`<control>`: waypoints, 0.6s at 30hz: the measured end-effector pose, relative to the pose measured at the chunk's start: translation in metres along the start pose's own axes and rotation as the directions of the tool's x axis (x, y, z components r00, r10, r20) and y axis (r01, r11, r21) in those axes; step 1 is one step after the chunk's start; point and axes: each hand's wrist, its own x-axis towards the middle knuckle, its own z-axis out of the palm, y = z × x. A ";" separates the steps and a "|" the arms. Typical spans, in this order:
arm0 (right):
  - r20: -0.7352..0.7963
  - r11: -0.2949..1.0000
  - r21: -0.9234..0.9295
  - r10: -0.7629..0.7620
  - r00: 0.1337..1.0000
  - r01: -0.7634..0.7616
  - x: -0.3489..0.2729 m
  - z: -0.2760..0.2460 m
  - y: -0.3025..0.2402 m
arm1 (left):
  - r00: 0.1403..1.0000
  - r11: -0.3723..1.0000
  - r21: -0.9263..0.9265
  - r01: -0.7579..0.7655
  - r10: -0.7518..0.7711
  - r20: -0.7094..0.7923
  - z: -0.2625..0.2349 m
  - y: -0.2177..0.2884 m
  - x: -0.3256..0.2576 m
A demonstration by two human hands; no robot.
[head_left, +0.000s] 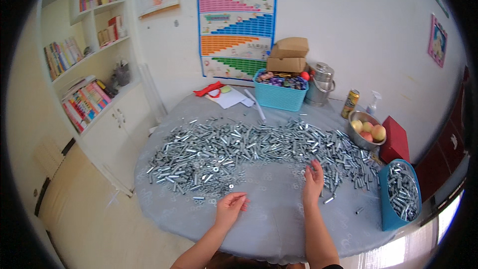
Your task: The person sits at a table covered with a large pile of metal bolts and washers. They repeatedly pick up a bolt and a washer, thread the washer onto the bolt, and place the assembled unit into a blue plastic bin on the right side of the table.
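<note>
A broad heap of silvery metal sleeves and bolts (234,142) spreads across the grey-covered table (269,219), with small washers and rings scattered along its near side. My left hand (230,210) is just in front of the heap, its fingers drawn together with the thumb. Whatever may be between those fingertips is too small to make out. At the heap's right part, my right hand (312,185) points away from me, its fingers slightly bent and a gap showing beside the thumb. Nothing is visible in it. One loose washer (231,186) lies beyond my left hand.
At the right edge stands a blue bin (388,204) full of metal parts. Behind are a steel bowl (354,130) of fruit, a red box (395,139), a can (350,103), a spray bottle (373,103), a metal canister (319,87) and a turquoise basket (279,98).
</note>
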 end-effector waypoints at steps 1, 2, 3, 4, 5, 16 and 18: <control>0.078 0.999 -0.040 0.012 0.997 -0.009 -0.004 0.006 0.000 | 1.000 0.999 0.042 -0.020 0.020 -0.014 -0.001 0.004 -0.002; 0.136 0.983 -0.150 0.130 0.982 -0.109 -0.010 0.007 -0.006 | 0.999 0.996 0.084 -0.037 0.040 -0.028 -0.002 0.012 -0.005; 0.204 0.984 -0.165 0.096 0.974 -0.062 -0.015 0.014 -0.007 | 0.997 0.991 0.126 -0.053 0.059 -0.040 -0.005 0.021 -0.006; 0.263 0.984 -0.177 0.060 0.963 -0.013 -0.020 0.017 -0.007 | 0.990 0.972 0.218 -0.090 0.111 -0.088 -0.008 0.029 -0.006; 0.320 0.982 -0.186 0.024 0.947 0.038 -0.024 0.020 -0.010 | 0.976 0.925 0.360 -0.124 0.179 -0.123 -0.016 0.033 -0.004; 0.615 0.916 -0.389 0.176 0.769 0.102 -0.048 0.041 -0.029 | 0.934 0.385 0.901 -0.198 0.354 0.054 -0.107 0.055 -0.013; 0.665 0.883 -0.446 0.216 0.715 0.147 -0.047 0.046 -0.025 | 0.933 0.361 0.910 -0.205 0.353 0.071 -0.105 0.055 -0.012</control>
